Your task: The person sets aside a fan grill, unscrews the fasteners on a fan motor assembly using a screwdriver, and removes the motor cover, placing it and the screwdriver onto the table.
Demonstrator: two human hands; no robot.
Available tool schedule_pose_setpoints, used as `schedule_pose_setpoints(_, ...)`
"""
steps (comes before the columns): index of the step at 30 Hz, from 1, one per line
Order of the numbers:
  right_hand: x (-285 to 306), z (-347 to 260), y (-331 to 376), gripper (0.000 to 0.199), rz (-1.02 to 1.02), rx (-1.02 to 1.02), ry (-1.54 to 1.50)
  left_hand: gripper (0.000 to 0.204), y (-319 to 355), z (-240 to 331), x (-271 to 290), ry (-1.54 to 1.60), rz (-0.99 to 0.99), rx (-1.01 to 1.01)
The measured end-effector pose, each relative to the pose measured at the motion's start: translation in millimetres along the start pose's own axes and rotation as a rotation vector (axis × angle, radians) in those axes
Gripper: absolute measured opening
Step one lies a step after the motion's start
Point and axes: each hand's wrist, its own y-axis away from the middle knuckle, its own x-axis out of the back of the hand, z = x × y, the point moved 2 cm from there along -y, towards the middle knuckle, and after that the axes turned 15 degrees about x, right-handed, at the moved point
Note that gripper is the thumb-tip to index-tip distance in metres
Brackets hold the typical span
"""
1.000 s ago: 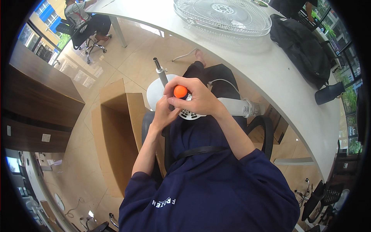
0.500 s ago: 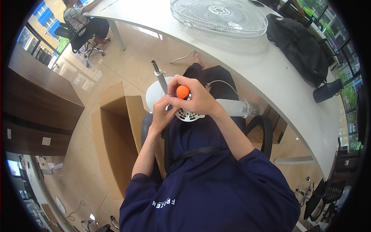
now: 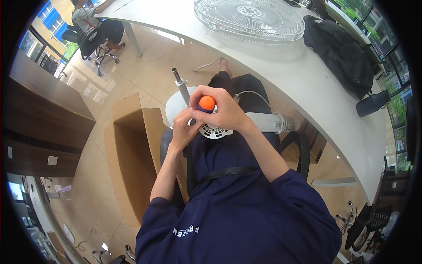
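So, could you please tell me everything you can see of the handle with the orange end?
The handle has a smooth, rounded orange end that looks like plastic, with dark blue showing just below it. Its end faces up toward the camera. The right hand grips it, thumb and fingers curled around it. The left hand is close beside it; whether it touches is unclear. It stands over the person's lap, by a white slotted cover. Its lower part is hidden.

The round-ended plastic handle is orange and dark blue — the round plastic housing white with dark slots, the rectangular cardboard box tan.
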Motion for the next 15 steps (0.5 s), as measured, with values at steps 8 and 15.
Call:
schedule_pose_setpoints(8, -1, 2, 0, 0.018, 0.032, 0.039, 0.012, 0.012, -5, -1, 5, -0.001, -0.12, -0.084)
schedule_pose_setpoints(15, 1, -2, 0, 0.015, -0.004, 0.008, 0.012, 0.013, 2, -2, 3, -0.091, -0.023, -0.086)
